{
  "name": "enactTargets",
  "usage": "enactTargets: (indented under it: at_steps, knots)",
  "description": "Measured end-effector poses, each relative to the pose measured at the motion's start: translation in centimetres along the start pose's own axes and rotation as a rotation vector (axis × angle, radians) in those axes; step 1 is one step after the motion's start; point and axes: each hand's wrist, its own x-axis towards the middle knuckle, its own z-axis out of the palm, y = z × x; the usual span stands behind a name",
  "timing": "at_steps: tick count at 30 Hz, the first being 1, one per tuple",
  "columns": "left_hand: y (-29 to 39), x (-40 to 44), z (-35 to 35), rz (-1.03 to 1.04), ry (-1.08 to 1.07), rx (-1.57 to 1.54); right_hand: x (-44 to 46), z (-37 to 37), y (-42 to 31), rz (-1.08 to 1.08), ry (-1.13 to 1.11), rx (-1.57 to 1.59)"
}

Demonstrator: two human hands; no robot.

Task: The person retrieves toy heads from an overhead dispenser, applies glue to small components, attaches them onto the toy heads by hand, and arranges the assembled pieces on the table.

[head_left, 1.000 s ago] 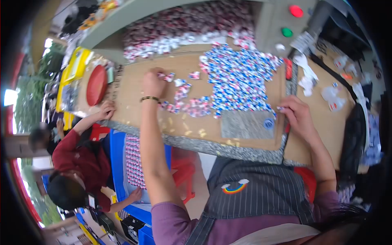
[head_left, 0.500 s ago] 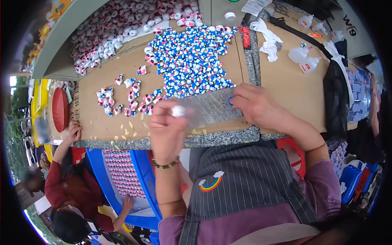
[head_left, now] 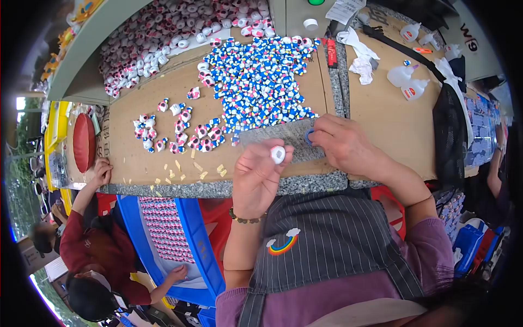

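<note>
My left hand [head_left: 255, 177] is raised over the table's front edge, its fingers pinching a round white piece [head_left: 278, 155] with a hollow facing up. At the right end of a grey plate [head_left: 280, 139], my right hand [head_left: 344, 143] has its fingers closed at a small blue round object [head_left: 309, 137]; whether it also holds a small piece is hidden. Behind the plate lies a large heap of small blue and white pieces [head_left: 261, 82]. Assembled-looking pink, white and blue figures [head_left: 204, 137] lie left of the plate.
White and pink pieces [head_left: 180, 27] fill a bin at the back. Yellowish strips [head_left: 204, 175] lie near the granite edge. Clear bottles [head_left: 414, 89] and a white cloth [head_left: 362, 62] are at right, a red dish [head_left: 84, 143] at left. A co-worker [head_left: 98, 245] sits beside a blue crate [head_left: 204, 245].
The view has swung and come nearer the table. My left hand has moved from the loose figures to the plate's front with a white piece. My right hand is now at the blue round object.
</note>
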Motion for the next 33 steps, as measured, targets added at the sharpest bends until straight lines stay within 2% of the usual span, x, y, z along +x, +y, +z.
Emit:
enactTargets:
  at_steps: [5,7,10,13,16,22,26,29,33]
  knots:
    - [-0.3,0.2,1.0,-0.004,0.139,0.117,0.3,-0.3,-1.0,0.173,0.166,0.327]
    - [-0.8,0.2,0.6,0.039,0.070,0.151,0.7,-0.8,-1.7,0.256,0.257,0.510]
    - [-1.5,0.3,-0.1,0.096,0.000,0.275,0.5,-0.9,-2.3,0.360,0.243,0.783]
    - [-1.8,0.3,0.6,0.090,0.029,0.294,1.2,-0.4,-3.1,0.332,0.308,0.865]
    - [-2.2,0.2,0.7,0.084,0.035,0.284,0.9,0.0,-3.1,0.372,0.259,0.852]
    - [-2.4,0.2,0.7,0.077,0.003,0.281,1.2,0.3,-3.3,0.279,0.291,0.753]
    - [-3.0,0.1,1.0,0.129,0.032,0.316,1.1,1.2,-3.7,0.266,0.407,0.758]
    - [-3.6,-0.1,0.9,0.251,0.030,0.444,0.9,1.2,-3.6,0.251,0.415,0.739]
    - [-3.1,-0.2,1.4,0.343,0.057,0.797,0.5,1.0,-3.3,0.277,0.325,0.738]
